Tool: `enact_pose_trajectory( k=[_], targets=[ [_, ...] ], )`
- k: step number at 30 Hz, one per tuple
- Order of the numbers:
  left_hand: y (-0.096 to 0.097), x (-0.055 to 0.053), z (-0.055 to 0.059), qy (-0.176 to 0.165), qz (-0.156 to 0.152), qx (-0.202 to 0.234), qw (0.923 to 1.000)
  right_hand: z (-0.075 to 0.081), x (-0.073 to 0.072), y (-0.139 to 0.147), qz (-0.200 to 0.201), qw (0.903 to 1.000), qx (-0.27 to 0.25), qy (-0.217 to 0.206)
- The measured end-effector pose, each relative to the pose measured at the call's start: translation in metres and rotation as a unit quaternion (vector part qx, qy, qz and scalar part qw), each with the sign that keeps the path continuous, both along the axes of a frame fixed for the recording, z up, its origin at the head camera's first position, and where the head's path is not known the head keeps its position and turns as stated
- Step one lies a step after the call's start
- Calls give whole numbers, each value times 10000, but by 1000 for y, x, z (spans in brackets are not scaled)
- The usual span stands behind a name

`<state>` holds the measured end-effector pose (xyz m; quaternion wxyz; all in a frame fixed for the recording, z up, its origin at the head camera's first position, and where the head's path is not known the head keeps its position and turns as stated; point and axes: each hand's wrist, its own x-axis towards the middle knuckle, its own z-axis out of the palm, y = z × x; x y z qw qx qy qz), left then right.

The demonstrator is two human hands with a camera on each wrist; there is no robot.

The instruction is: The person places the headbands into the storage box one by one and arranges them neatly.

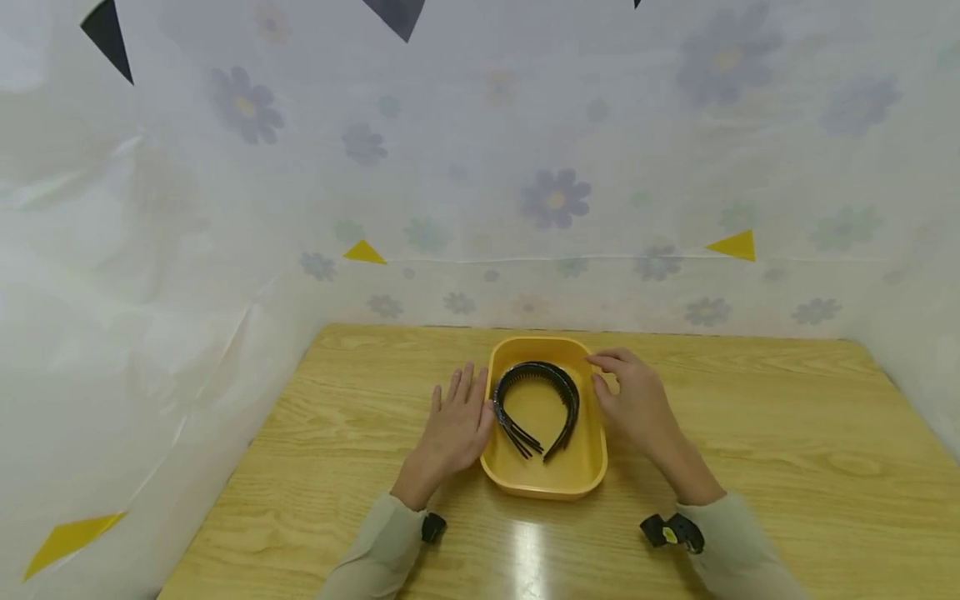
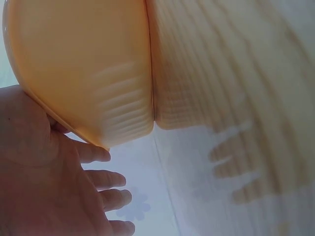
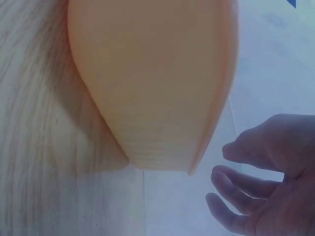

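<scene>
A yellow plastic tub (image 1: 543, 490) stands on the table, and black headbands (image 1: 574, 400) with comb teeth lie nested inside it, their ends pointing toward me. Against the tub's left rim rests my left hand (image 1: 452, 429), its fingers straight and spread. The left wrist view shows this hand (image 2: 54, 172) along the rim, thumb partly hidden behind it. On the other side, my right hand (image 1: 636, 400) is at the right rim with fingers loosely bent. Seen from the right wrist, that hand (image 3: 266, 182) holds nothing, and a gap separates its fingers from the tub wall (image 3: 147, 73).
The wood-grain table (image 1: 780, 467) stretches to both sides of the tub. A pale flower-patterned sheet (image 1: 465, 167) hangs behind and at the sides, with yellow triangles (image 1: 738, 246) on it. Black straps with small devices (image 1: 671, 532) sit at both wrists.
</scene>
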<state>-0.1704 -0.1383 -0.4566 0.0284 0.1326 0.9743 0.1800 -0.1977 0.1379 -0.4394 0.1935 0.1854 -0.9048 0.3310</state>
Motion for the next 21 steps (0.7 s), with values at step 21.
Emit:
enact_pose_trajectory(
  k=[21],
  targets=[
    [-5, -6, 0, 77, -27, 358, 9993, -2, 0, 62, -238, 9993, -269, 123]
  ],
)
